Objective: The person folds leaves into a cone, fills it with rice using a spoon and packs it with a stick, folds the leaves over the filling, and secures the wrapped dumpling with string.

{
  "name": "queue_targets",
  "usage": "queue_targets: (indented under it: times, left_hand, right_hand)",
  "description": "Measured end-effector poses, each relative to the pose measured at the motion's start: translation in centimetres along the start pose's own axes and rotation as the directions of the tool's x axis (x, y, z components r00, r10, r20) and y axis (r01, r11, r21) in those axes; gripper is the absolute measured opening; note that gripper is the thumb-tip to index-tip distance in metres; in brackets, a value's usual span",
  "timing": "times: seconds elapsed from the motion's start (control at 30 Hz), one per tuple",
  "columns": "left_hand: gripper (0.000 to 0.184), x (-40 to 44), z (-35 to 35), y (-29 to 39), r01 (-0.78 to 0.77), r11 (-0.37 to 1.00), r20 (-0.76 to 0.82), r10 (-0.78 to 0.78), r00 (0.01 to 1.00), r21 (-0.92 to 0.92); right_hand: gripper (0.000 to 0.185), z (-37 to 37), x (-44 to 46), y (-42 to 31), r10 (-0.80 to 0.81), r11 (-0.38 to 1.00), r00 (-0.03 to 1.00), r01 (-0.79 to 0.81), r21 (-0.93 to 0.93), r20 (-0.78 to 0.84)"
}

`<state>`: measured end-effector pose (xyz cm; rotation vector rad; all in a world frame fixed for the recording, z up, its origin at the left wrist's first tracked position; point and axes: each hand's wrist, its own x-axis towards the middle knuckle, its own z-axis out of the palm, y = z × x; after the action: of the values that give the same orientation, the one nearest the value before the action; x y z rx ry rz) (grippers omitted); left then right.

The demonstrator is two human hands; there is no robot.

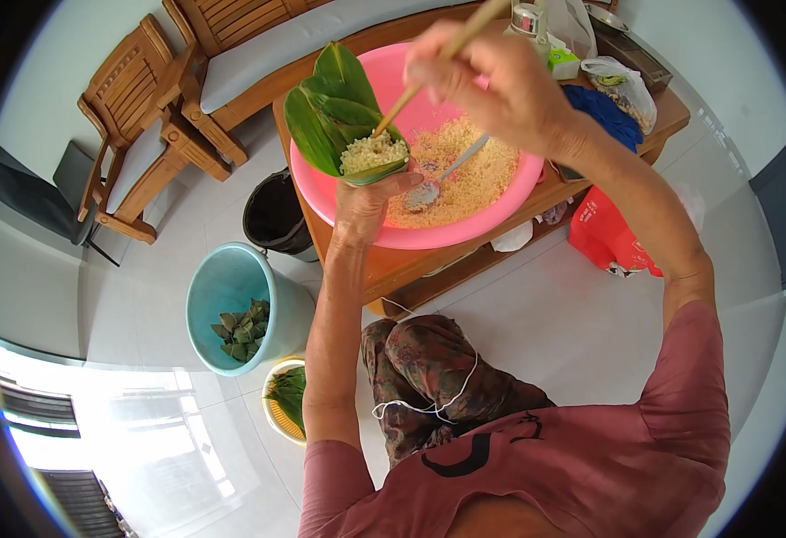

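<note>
- Table [368, 280]: wooden; supports the pink basin [429, 240];
- Pink basin: holds loose grain [478, 184]; the leaf cone lies in front of its left part in this view;
- Leaf cone [317, 134]: held in the left hand; mouth open, filled with packed grain [364, 160]; long leaf ends rise beyond the mouth, away from the wearer;
- Right hand [509, 90]: raised above the basin, up and to the right of the cone mouth; fingers closed on the stick;
- Left hand [363, 208]: nearer to the packed grain, directly below it; fingers clamped around the cone's base;
- Spoon [464, 160]: lies in the loose grain, right of the left hand; neither hand touches it;
- Stick [398, 111]: long axis slants from the right hand down-left to the packed grain; lower tip meets the grain at the cone mouth.
</note>
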<state>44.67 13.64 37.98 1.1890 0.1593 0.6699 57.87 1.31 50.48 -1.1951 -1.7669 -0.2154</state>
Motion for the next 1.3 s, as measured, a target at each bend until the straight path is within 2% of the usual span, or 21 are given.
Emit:
queue_targets:
  times: [0.07, 0.1, 0.2, 0.23, 0.33, 0.37, 0.5, 0.6, 0.63, 0.73, 0.77, 0.87, 0.97, 1.07, 1.1, 1.17, 1.23, 1.3]
  left_hand:
    - [0.043, 0.0, -0.1, -0.3, 0.003, 1.0, -0.015, -0.003, 1.0, 0.013]
    - [0.042, -0.1, -0.1, -0.2, 0.01, 1.0, -0.005, -0.01, 1.0, 0.018]
    - [0.042, -0.2, -0.1, 0.1, 0.013, 1.0, 0.018, -0.013, 1.0, 0.014]
    - [0.041, -0.3, 0.1, 0.1, 0.008, 1.0, 0.024, -0.008, 1.0, -0.004]
    - [0.039, -0.7, 1.1, 0.3, -0.013, 1.0, -0.021, 0.013, 1.0, 0.013]
    - [0.039, -0.8, 1.4, 0.4, -0.025, 0.999, -0.048, 0.026, 0.998, 0.031]
    - [0.038, -0.5, 0.4, 0.0, -0.01, 0.993, -0.023, 0.013, 1.0, 0.116]
    - [0.038, -0.5, 0.2, -0.1, -0.013, 0.987, -0.022, 0.017, 1.0, 0.159]
    - [0.039, -0.4, 0.2, -0.1, -0.013, 0.986, -0.02, 0.017, 1.0, 0.167]
    - [0.041, -0.6, 1.0, 0.3, -0.025, 0.982, -0.037, 0.032, 0.999, 0.187]
    - [0.042, -0.7, 1.3, 0.4, -0.03, 0.981, -0.05, 0.04, 0.998, 0.193]
    - [0.046, -0.6, 0.4, -0.1, -0.015, 0.976, -0.034, 0.023, 0.999, 0.217]
    - [0.048, -0.4, 0.5, -0.1, -0.011, 0.969, -0.024, 0.018, 1.0, 0.248]
    - [0.047, -0.3, 0.0, -0.2, 0.029, 0.959, -0.008, -0.028, 1.0, 0.283]
    - [0.047, -0.4, 0.4, 0.1, 0.005, 0.952, -0.008, -0.003, 1.0, 0.305]
    - [0.045, -0.7, 1.5, 0.7, -0.044, 0.936, -0.007, 0.049, 0.999, 0.348]
    - [0.045, -0.6, 1.3, 0.5, -0.062, 0.953, -0.038, 0.076, 0.996, 0.298]
    - [0.045, -0.7, 1.0, 0.3, -0.056, 0.955, -0.051, 0.074, 0.996, 0.293]
  right_hand:
    - [0.022, -0.6, 1.2, 0.0, 0.011, 0.999, 0.998, -0.009, 0.031, -0.067]
    - [0.029, -1.1, 2.0, -1.0, 0.132, 0.991, 0.99, -0.13, -0.034, 0.055]
    - [0.026, 0.7, 1.4, 0.5, 0.167, 0.986, 0.983, -0.169, 0.018, 0.08]
    - [0.029, 1.4, 1.1, 0.7, 0.226, 0.973, 0.96, -0.23, 0.009, 0.164]
    - [0.028, 4.0, -0.3, 1.5, 0.244, 0.964, 0.934, -0.264, 0.043, 0.262]
    - [0.029, 4.3, -0.2, 1.7, 0.198, 0.966, 0.954, -0.229, 0.12, 0.226]
    - [0.028, 2.2, 2.1, -0.1, 0.14, 0.99, 0.986, -0.142, 0.018, 0.09]
    - [0.029, 1.7, 3.0, 0.5, -0.017, 0.999, 0.999, 0.016, -0.032, -0.037]
    - [0.03, 2.3, 2.9, 0.4, -0.01, 0.996, 0.998, 0.015, 0.087, -0.068]
    - [0.027, 4.3, 0.9, 0.9, 0.186, 0.977, 0.943, -0.207, 0.049, 0.275]
    - [0.026, 4.1, 0.6, 0.8, 0.26, 0.964, 0.908, -0.264, -0.035, 0.329]
    - [0.029, 4.2, 0.9, 1.2, 0.157, 0.976, 0.959, -0.188, 0.115, 0.237]
    - [0.029, 2.7, 2.8, -0.1, 0.076, 0.995, 0.997, -0.078, 0.069, 0.03]
    - [0.027, 3.2, 2.3, 0.1, 0.038, 0.998, 0.994, -0.042, 0.039, 0.104]
    - [0.025, 3.2, 1.8, -0.5, 0.199, 0.978, 0.915, -0.21, -0.007, 0.35]
    - [0.024, 4.7, 0.5, 0.8, 0.167, 0.981, 0.934, -0.188, 0.037, 0.315]
    - [0.025, 5.0, 0.6, 1.1, 0.121, 0.985, 0.95, -0.15, 0.081, 0.288]
    - [0.028, 4.2, 1.5, 0.6, 0.112, 0.99, 0.982, -0.123, 0.066, 0.149]
